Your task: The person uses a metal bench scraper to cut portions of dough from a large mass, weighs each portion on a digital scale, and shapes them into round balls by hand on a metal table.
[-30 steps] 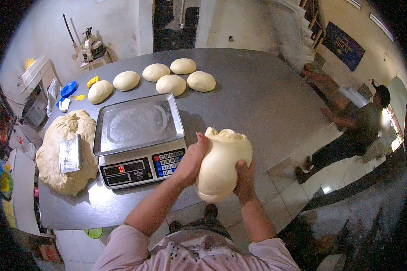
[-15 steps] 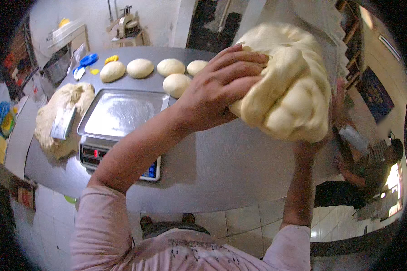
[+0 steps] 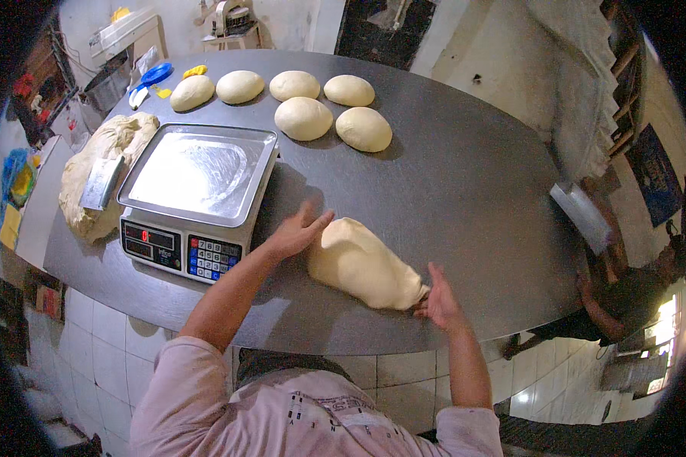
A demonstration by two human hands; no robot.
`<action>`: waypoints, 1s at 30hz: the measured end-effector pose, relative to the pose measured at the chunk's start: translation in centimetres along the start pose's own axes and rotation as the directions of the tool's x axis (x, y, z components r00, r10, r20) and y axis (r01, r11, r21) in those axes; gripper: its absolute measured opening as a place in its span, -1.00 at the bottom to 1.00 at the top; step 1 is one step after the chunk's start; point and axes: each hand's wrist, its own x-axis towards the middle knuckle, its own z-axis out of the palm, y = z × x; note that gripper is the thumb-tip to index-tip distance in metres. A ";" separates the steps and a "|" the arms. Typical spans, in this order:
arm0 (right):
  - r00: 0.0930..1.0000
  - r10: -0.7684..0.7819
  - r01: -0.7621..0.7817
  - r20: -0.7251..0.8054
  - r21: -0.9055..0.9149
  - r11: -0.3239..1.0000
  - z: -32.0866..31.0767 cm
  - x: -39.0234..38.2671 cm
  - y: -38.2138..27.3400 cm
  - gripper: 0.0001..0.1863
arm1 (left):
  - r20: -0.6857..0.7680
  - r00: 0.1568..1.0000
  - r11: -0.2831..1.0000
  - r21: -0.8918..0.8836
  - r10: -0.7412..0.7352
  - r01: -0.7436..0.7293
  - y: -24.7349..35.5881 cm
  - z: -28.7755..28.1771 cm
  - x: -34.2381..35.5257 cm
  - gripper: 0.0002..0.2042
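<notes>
An elongated lump of pale dough (image 3: 362, 263) lies on the grey metal table (image 3: 465, 183) in front of me. My left hand (image 3: 296, 230) rests flat with fingers spread against the lump's left end. My right hand (image 3: 439, 298) touches its right end near the table's front edge, fingers apart. Neither hand grips the dough. A digital scale (image 3: 194, 194) with a steel pan stands just left of my left hand.
Several rounded dough balls (image 3: 305, 118) sit at the back of the table. A large dough mass (image 3: 95, 171) with a metal scraper (image 3: 101, 183) on it lies at the left. Another person (image 3: 625, 297) stands at the right, beyond the table.
The dough lump was held up high in both hands; now it lies stretched on the table, and both hands have opened against its ends.
</notes>
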 end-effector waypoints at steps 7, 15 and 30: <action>0.797 -0.602 0.384 0.046 -0.808 0.447 2.7 8.2 -7.0 -0.23 | 0.223 0.887 0.705 -0.541 -0.405 0.458 -0.9 4.0 -10.1 -0.38; 0.726 -0.565 0.613 0.391 -0.741 0.274 13.5 4.9 -4.1 -0.15 | 0.088 0.980 0.543 -0.822 -0.179 0.173 0.4 9.5 -6.1 -0.47; 0.322 -0.782 0.502 0.534 -0.796 -0.338 7.4 -3.7 -8.5 -0.27 | 0.241 -0.052 -0.127 0.308 0.969 -0.943 20.8 1.0 -6.0 -0.66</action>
